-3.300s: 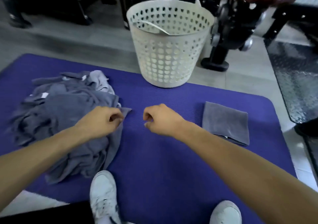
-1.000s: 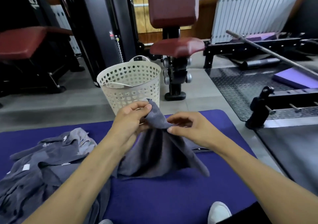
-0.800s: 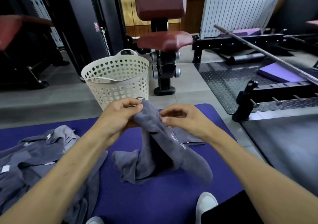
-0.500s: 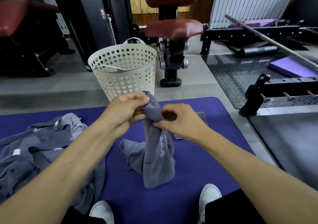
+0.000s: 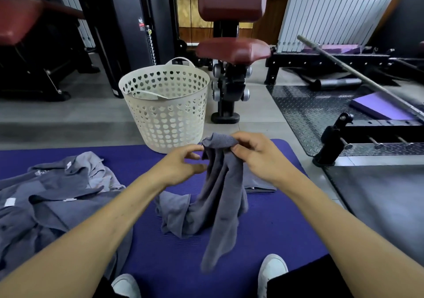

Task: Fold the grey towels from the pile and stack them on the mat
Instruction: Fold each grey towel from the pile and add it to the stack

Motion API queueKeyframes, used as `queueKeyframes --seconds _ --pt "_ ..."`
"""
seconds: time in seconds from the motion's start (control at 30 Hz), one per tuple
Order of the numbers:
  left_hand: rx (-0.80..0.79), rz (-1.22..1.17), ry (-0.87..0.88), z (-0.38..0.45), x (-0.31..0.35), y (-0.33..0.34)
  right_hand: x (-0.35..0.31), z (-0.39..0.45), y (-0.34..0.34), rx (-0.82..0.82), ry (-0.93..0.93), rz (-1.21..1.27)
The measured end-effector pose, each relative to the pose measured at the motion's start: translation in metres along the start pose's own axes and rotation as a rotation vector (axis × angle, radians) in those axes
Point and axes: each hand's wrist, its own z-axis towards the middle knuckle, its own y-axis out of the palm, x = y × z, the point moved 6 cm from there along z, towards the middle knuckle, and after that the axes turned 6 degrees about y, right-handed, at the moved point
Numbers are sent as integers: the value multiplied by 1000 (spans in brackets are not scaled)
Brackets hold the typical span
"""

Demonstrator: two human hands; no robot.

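Right hand (image 5: 259, 158) pinches dangling grey terry towel's (image 5: 220, 197) top corner at centre frame | left hand (image 5: 181, 166) loose beside it, holding nothing | tip: catch the neighbouring corner, spread flat on purple foam mat (image 5: 270, 231)

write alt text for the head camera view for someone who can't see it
The right hand pinches a grey towel by its top, its lower end bunched on a purple mat, while the left hand hovers open beside it. A pile of grey towels lies left, a white basket behind.

Both my forearms reach forward. My right hand (image 5: 257, 153) pinches a limp grey cloth towel (image 5: 220, 197) in its grip; my left hand (image 5: 181, 164) hovers beside it, fingers loosely spread.
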Motion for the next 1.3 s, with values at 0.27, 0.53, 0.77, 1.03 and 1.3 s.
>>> queueKeyframes --seconds 0.27,0.53,0.77,1.03,1.3 --pt "-17 14 167 25 11 22 26 -8 -35 149 101 11" --pt "-96 71 103 36 -8 58 28 -12 -50 124 157 278" --pt "-205 -6 130 49 -6 80 35 -18 -65 177 161 233" --pt "-139 -162 68 52 12 72 65 -22 -88 313 266 21" --pt "-86 -195 133 28 59 35 83 -20 -81 255 316 -127"
